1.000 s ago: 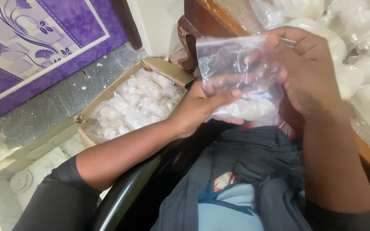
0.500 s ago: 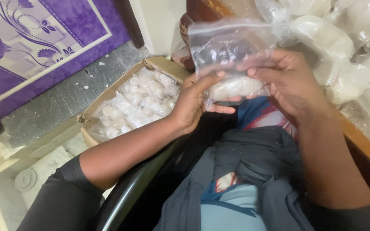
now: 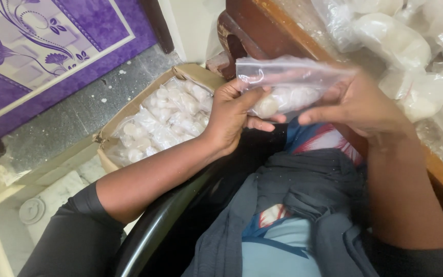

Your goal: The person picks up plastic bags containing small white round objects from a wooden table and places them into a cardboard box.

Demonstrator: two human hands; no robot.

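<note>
Head view, looking down over my lap; both hands raised in front of the chest, holding one small clear bag (image 3: 288, 84) between them; left hand (image 3: 232, 115) grips the bag's left end, thumb across the front, fingers curled behind, so it is closed on the bag; right hand (image 3: 360, 105) holds the right end, fingers spread along the back and lower edge, also grasping the bag; bag lies roughly level, its top edge flat and wrinkled, a clump of white lumps (image 3: 283, 100) sitting in its lower part near the left thumb; I cannot tell whether the bag's mouth is sealed; bag hangs in the air just beside the bench (image 3: 283, 31), not resting on it; bench is dark wood with an orange edge, running up the right side; on it a heap of filled clear bags (image 3: 401, 46) holding the same white stuff, well within reach of the right hand; down left on the floor (image 3: 78, 113), an open cardboard box (image 3: 190, 74) packed with more filled bags; purple flowered panel (image 3: 42, 46) beyond the box; dark cloth across my lap below the hands.
</note>
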